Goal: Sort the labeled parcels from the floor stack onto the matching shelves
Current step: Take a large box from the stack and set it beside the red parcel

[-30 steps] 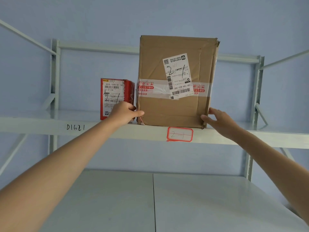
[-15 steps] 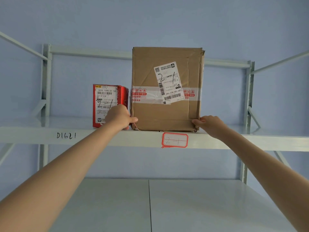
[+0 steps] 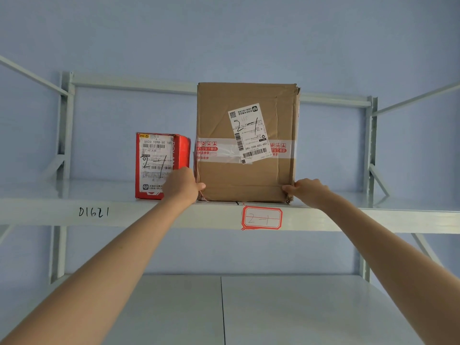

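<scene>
Brown taped cardboard parcel (image 3: 245, 143), marked 2-1, stands upright on the pale metal shelf (image 3: 373, 215) beside a small red box (image 3: 160, 165); left hand (image 3: 180, 185) and right hand (image 3: 307, 190) clasp its lower corners.

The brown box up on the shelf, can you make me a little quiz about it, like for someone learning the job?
1. True or false: the brown box lies flat on its widest side.
2. What is handwritten on the shelf tag below it?
3. What stands just left of it? A) red parcel B) blue bag C) nothing

Key:
1. False, it stands upright; the left hand and right hand hold its bottom corners.
2. 2-1, matching the box's label.
3. A
</scene>
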